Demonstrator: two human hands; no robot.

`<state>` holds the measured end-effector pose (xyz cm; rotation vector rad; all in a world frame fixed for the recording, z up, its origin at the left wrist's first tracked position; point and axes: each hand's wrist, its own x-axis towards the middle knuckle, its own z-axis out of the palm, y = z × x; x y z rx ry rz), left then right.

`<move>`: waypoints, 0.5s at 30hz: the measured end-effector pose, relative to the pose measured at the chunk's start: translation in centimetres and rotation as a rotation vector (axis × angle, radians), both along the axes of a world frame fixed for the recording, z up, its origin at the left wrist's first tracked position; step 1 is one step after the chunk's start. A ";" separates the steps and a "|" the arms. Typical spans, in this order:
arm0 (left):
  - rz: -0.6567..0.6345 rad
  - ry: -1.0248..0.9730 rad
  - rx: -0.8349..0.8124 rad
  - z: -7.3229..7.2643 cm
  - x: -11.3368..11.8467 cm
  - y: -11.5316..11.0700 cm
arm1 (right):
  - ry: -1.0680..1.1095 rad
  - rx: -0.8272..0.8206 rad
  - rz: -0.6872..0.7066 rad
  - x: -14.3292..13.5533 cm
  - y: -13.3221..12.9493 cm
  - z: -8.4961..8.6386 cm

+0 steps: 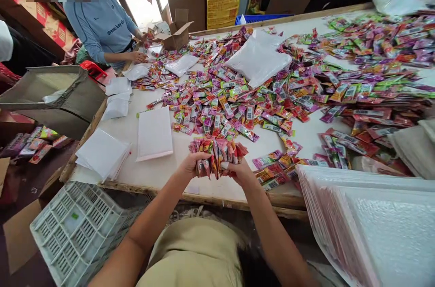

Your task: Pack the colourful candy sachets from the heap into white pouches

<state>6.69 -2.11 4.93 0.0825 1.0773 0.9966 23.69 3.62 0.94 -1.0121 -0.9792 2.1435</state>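
Both of my hands grip one row of small colourful snack packets [217,153] just above the front part of the table. My left hand [190,165] is closed around the left end of the bunch, thumb on top. At the other end, my right hand [239,171] is closed in the same way. The packets stand pressed side by side; my fingers beneath them are hidden. A white padded envelope [155,133] lies flat to the left of my hands. Beyond them spreads a large heap of loose packets [217,106] in red, purple, green and orange.
Stacked padded envelopes [390,214] stand at front right, and white envelopes [102,153] lie at the left edge. A white bag [260,58] rests on the heap. A plastic crate [76,232] is below left. Two other people work across the table [190,178].
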 end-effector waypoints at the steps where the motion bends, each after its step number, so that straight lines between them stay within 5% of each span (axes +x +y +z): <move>1: 0.039 0.069 0.046 -0.2 0.4 -0.1 | 0.023 -0.021 -0.004 -0.2 -0.1 -0.1; 4: 0.123 0.245 0.218 -0.5 1.7 -0.3 | 0.034 -0.042 -0.011 -0.3 -0.2 -0.5; 9: 0.068 0.425 0.323 -0.6 3.5 -0.1 | 0.000 0.009 -0.018 0.7 -0.5 -1.5; 12: 0.003 0.565 0.346 -1.1 4.2 0.3 | -0.023 0.068 0.074 1.6 -1.0 -2.1; 15: 0.089 0.670 0.464 -2.0 5.0 0.6 | -0.015 0.104 0.120 2.0 -1.5 -2.3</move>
